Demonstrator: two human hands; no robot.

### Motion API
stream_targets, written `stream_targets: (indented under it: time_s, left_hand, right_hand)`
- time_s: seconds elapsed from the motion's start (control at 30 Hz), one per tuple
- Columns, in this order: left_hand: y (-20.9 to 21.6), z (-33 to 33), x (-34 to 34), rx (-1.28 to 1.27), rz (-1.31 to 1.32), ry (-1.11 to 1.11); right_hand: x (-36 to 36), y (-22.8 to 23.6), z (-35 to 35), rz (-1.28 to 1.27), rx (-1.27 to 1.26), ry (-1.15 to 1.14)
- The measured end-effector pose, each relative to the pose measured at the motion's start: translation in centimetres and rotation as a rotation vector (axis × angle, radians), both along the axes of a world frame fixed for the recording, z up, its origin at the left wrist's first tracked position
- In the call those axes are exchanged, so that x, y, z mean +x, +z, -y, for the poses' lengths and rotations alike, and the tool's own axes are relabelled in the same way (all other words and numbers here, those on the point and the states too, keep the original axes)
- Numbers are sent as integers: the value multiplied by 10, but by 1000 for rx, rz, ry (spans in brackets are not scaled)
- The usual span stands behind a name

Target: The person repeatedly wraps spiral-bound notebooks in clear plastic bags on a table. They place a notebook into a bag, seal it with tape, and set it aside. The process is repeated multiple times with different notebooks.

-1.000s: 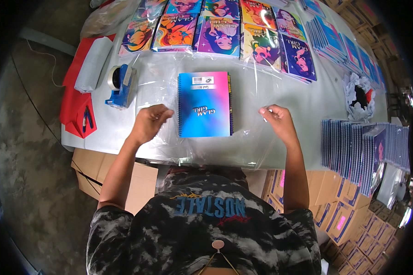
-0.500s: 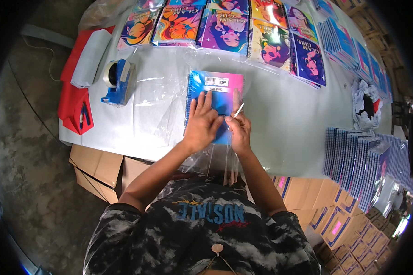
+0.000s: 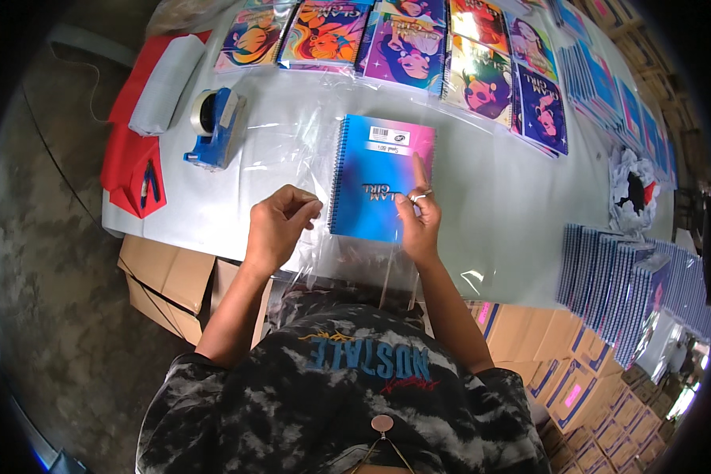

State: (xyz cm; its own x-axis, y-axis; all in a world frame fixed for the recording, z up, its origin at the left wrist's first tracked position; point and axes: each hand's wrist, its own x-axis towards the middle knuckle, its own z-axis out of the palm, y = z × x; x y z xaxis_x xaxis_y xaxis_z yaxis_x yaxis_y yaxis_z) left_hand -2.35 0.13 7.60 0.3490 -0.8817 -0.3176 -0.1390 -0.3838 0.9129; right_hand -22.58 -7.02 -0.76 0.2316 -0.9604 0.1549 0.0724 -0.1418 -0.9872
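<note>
A spiral notebook (image 3: 371,186) with a blue-to-pink cover lies flat on the table, on clear plastic film (image 3: 312,150). White labels (image 3: 389,141) sit near its far edge. Just left of the spiral, my left hand (image 3: 275,225) is closed in a pinch; whatever its fingertips hold is too small to make out. My right hand (image 3: 420,225) rests on the notebook's right side, index finger stretched along the cover. Its other fingers are curled around a small, thin white piece (image 3: 421,194), whose kind I cannot tell.
A blue tape dispenser (image 3: 213,130) stands left, near a white roll (image 3: 166,87) and pens (image 3: 149,183) on red material. Rows of illustrated notebooks (image 3: 403,51) line the far side. Stacked spiral notebooks (image 3: 608,276) and crumpled plastic (image 3: 633,189) occupy the right; cardboard boxes (image 3: 166,276) stand below.
My left hand has lifted off the notebook and moved left, its fingers going from spread to pinched. My right hand stays on the notebook's right side. The view has shifted slightly.
</note>
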Motion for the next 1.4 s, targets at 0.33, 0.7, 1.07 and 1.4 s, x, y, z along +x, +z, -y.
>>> stream_targets:
  time_s: [0.33, 0.7, 1.07, 1.4]
  left_hand:
    - [-41, 33, -56, 64, -260, -214]
    - [-61, 0, 18, -325, -181, -108]
    - [-36, -14, 98, 171, 136, 167]
    - [-8, 5, 63, 256, -241, -481]
  right_hand:
    - [2, 3, 0, -71, 76, -5]
    - [16, -2, 4, -578, -395, -71]
    - [15, -13, 5, -515, -384, -86]
    - [5, -12, 6, -303, -211, -62]
